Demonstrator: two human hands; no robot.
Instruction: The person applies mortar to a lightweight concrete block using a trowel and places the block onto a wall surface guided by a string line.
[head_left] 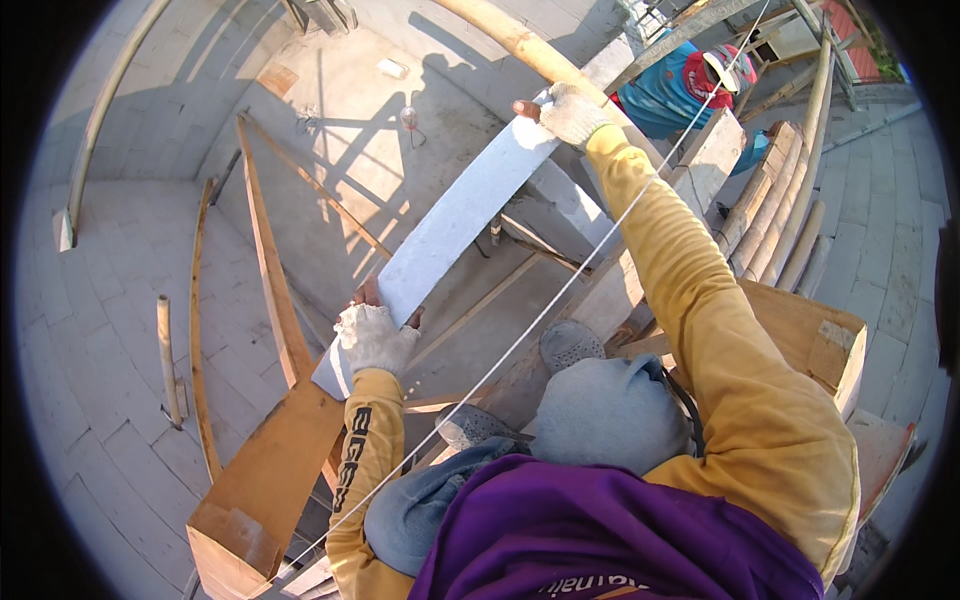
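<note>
A long white board (455,225) slants from lower left to upper centre in front of me. My left hand (372,332), in a white fingerless-tipped glove, grips its lower part with bare fingertips showing. My right hand (565,112), gloved the same way, grips the upper end. The board's lower end lies at a brown wooden formwork box (262,470). A taut white string (540,324) runs diagonally across the view, passing over my right forearm in the picture. My grey shoes (570,346) show on timber below me.
A co-worker (650,95) in a blue shirt is at upper right. Bamboo poles (770,205) and timbers stand along the right, more wooden battens (265,250) on the left. Below lies a concrete floor (335,70) between block walls (110,330). A plywood box (800,330) sits at right.
</note>
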